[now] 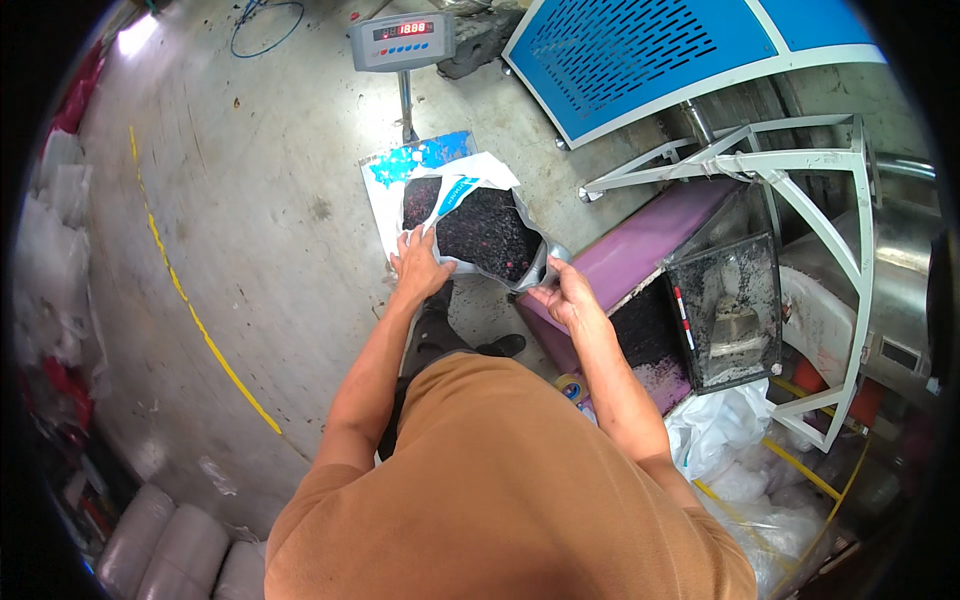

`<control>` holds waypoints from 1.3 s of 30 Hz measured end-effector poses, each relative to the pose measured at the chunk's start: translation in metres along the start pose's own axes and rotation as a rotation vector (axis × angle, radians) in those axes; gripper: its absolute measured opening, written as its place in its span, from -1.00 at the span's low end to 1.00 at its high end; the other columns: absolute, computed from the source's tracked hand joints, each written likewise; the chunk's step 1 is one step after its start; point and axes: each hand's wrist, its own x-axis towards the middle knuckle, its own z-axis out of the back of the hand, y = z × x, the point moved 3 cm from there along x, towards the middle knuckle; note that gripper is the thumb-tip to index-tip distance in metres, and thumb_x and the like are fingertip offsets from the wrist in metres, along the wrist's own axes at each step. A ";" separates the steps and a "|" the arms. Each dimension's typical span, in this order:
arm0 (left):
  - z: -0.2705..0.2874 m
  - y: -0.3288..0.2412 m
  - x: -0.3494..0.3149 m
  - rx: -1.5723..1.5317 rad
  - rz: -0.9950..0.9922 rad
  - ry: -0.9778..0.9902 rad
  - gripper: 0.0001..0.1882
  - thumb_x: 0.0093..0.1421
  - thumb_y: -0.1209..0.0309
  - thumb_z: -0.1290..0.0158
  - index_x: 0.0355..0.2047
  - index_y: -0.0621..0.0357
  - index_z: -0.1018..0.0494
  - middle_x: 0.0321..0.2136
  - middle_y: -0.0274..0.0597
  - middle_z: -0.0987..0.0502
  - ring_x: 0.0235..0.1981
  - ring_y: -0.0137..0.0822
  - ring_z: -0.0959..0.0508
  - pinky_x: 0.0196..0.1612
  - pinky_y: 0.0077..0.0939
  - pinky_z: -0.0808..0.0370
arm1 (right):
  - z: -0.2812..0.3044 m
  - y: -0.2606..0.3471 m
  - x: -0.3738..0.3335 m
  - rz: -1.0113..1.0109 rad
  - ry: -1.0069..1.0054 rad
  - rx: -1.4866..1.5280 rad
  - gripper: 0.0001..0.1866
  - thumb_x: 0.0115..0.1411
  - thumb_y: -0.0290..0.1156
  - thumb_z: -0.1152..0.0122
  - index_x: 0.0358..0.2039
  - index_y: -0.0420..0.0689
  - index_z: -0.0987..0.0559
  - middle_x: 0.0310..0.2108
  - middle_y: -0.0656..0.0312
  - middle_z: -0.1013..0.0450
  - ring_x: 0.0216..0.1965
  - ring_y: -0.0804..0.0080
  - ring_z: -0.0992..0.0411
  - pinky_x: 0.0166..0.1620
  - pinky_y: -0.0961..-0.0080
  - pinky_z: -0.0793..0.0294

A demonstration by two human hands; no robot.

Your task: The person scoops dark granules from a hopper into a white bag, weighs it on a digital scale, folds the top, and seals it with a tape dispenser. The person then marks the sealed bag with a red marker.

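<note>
- Easily, black granules (490,230) could be spilled if the white plastic sack (497,170) on the blue-topped scale (405,158) is tugged.
- Its rim is pinched by the right hand (567,297); the left hand's (418,265) grip there cannot be told.

blue vented cabinet (640,60) | white metal frame (815,160) | yellow floor line (190,308) | pale rolls (185,555)

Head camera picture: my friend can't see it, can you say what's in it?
A person's left hand and right hand touch the rim of an open white sack of dark bits, which stands on a platform scale with a lit red display. To the right are a purple box and a blue panel.
</note>
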 end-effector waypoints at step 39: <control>-0.002 -0.004 0.006 -0.043 -0.244 -0.278 -0.44 0.12 0.30 -0.28 0.14 0.17 -0.53 0.21 0.11 -0.45 0.28 0.22 -0.35 0.30 0.04 -0.34 | -0.028 0.007 -0.098 0.762 -0.273 -1.123 -0.35 0.20 -0.37 -0.43 0.23 -0.32 -0.41 0.03 -0.27 -0.56 0.01 -0.09 -0.60 0.08 0.17 -0.55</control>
